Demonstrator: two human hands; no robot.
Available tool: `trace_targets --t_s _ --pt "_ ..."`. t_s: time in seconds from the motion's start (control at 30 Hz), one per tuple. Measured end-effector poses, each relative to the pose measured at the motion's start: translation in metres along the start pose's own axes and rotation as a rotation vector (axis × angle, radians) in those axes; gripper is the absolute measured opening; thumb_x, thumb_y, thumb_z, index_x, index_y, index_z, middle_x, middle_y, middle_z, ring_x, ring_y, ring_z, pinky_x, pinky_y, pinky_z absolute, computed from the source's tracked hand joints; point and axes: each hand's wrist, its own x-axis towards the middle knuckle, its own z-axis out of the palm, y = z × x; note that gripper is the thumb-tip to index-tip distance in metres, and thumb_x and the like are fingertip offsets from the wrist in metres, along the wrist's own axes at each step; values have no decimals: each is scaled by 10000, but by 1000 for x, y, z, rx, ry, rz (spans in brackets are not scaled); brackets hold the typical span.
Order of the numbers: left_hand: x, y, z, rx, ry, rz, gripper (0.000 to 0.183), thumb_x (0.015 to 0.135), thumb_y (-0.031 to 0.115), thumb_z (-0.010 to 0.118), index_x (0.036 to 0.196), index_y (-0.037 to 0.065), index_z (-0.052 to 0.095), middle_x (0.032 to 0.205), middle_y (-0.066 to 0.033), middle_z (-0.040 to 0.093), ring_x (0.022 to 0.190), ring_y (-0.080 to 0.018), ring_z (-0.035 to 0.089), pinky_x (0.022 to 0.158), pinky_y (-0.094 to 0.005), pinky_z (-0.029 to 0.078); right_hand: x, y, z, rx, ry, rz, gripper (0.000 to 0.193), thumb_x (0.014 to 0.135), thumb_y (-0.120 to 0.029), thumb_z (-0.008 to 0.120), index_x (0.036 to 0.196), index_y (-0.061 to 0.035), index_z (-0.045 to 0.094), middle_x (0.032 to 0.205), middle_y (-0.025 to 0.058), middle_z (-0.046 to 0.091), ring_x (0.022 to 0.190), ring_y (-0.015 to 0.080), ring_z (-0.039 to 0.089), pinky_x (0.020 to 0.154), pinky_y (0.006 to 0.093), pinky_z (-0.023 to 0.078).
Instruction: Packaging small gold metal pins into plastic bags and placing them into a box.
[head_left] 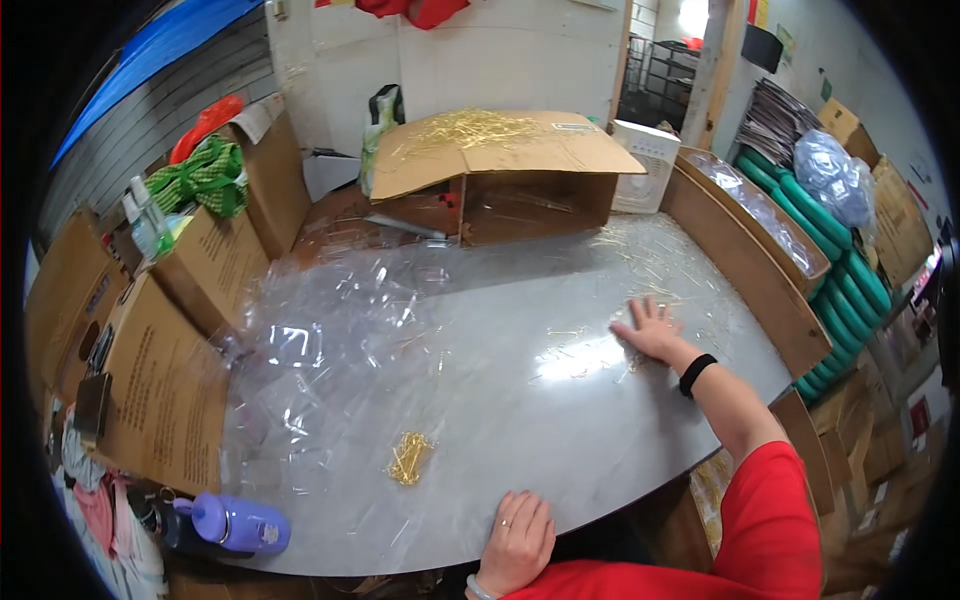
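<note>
My right hand (650,331) lies palm down on the grey tabletop (500,390), fingers spread and holding nothing. Loose thin gold-coloured pin-like pieces (655,270) are scattered around and beyond it. At the table's near edge rests my left hand (518,538), back up, its fingers side by side and stretched out, with nothing seen in it. A small pile of the same gold pieces (409,458) sits ahead and left of that hand. Many clear plastic boxes (310,350) cover the left part of the table.
A cardboard box (540,205) lies on its side at the back, more gold pieces on its top flap. A low cardboard tray (745,250) borders the right side. Cartons (165,390) line the left. A purple bottle (240,523) lies at the near left corner.
</note>
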Motion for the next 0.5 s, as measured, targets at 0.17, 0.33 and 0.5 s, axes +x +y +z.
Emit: trace_targets --t_s 0.17,0.33,0.5 --pt "-3 -5 0 16 -3 -1 313 819 89 728 1088 -52 650 1145 -193 622 1135 -397 596 1051 -532 467 -44 -45 26 40 -90 -401 900 936 -764 372 1612 -186 238 1690 160 89 1550 422 14 1194 671 -4" --pt "-1 -1 3 23 2 7 296 826 81 726 1085 -50 664 1173 -207 629 1145 -415 596 1034 -520 484 -8 56 23 335 196 -346 813 952 -704 430 1571 -184 345 1665 181 194 1533 418 139 1223 610 69" --pt "-8 1 7 36 39 -43 310 859 79 706 1137 -53 672 1239 -234 637 1182 -446 587 1034 -516 477 -9 212 -5 160 291 255 839 940 -706 450 1584 -186 314 1668 202 159 1539 414 120 1222 596 102"
